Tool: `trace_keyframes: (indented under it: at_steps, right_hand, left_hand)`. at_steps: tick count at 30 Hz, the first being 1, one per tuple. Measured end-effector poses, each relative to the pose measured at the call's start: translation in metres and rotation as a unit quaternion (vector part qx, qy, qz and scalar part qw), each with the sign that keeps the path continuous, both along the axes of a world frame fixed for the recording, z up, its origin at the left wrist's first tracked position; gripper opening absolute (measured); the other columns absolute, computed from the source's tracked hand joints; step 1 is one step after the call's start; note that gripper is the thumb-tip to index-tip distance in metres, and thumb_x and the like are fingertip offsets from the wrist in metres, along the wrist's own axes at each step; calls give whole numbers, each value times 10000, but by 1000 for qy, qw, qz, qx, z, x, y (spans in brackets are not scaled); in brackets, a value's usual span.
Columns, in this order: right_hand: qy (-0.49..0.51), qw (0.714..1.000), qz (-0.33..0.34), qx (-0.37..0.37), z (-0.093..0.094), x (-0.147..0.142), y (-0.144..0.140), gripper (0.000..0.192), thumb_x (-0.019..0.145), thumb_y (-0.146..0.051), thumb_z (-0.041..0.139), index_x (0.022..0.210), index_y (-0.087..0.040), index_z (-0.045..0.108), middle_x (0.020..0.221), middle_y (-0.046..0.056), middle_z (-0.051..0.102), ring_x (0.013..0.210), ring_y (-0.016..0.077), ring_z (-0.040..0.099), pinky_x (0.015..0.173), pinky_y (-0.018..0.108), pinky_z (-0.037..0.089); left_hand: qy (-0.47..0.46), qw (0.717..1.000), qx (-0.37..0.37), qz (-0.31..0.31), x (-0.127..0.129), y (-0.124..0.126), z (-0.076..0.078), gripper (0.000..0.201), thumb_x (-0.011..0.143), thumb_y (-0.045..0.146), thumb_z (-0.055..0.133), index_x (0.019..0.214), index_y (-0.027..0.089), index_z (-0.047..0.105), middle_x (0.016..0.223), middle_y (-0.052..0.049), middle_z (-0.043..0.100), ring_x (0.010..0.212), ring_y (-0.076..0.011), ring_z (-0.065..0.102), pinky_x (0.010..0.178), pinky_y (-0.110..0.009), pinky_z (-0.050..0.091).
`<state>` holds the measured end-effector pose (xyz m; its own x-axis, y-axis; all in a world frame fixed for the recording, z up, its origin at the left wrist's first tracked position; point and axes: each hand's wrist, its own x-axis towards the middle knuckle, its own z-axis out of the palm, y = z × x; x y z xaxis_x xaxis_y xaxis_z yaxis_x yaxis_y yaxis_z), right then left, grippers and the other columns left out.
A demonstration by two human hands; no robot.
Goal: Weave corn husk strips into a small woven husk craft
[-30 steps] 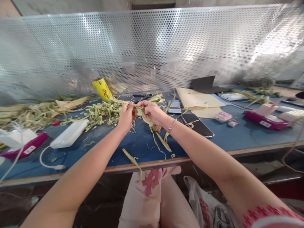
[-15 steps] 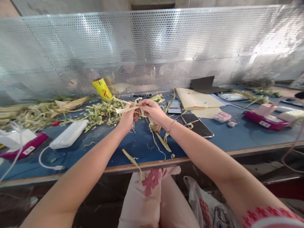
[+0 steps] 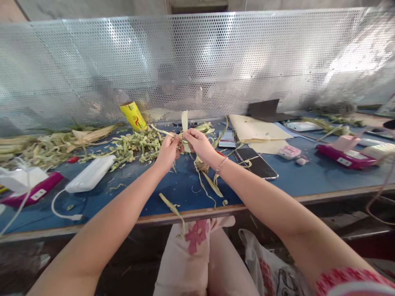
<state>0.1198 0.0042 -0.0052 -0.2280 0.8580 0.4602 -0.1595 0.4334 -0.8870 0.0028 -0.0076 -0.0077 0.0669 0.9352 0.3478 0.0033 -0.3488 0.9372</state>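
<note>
My left hand (image 3: 169, 150) is closed on a pale strip of dried husk (image 3: 161, 130), whose end sticks out to the upper left. Close against it, my right hand (image 3: 196, 143) pinches another husk strip (image 3: 184, 120) that points upward between the hands. Their fingertips nearly meet, so the join of the strips is hidden. Under my right wrist lies a small coiled husk piece (image 3: 202, 165) with loose tails (image 3: 212, 185) trailing toward the table's front edge. A heap of curled husk scraps (image 3: 135, 144) is just left of my left hand.
A yellow tube (image 3: 133, 116) leans behind the heap. Longer husks (image 3: 46, 148), a white power bank (image 3: 90, 174) and a magenta holder (image 3: 33, 193) lie left. On the right are a dark phone (image 3: 259, 163), cream paper (image 3: 256, 128), a pink case (image 3: 289, 152) and another magenta holder (image 3: 342, 157).
The husk strip at my right fingers has swung from pointing left across my left hand to standing upright. Both hands stay in nearly the same place.
</note>
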Motion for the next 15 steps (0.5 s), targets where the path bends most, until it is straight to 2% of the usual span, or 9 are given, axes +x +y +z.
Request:
trace_keyframes:
  at_steps: [7, 15]
  right_hand:
    - [35, 999, -36, -19, -2, -5, 1, 206, 807, -304, 459, 643, -185, 418, 508, -85, 240, 429, 40, 205, 414, 197, 180]
    - [43, 998, -42, -26, -1, -5, 3, 198, 802, -301, 465, 650, -180, 427, 502, -90, 251, 421, 32, 202, 401, 187, 173]
  left_hand:
    - [21, 997, 61, 47, 1, 1, -2, 304, 769, 489, 501, 708, 212, 390, 392, 100, 280, 302, -51, 254, 331, -184, 175]
    - [0, 997, 65, 50, 2, 3, -3, 319, 743, 494, 537, 706, 209, 398, 385, 105, 265, 289, -40, 246, 348, -194, 165]
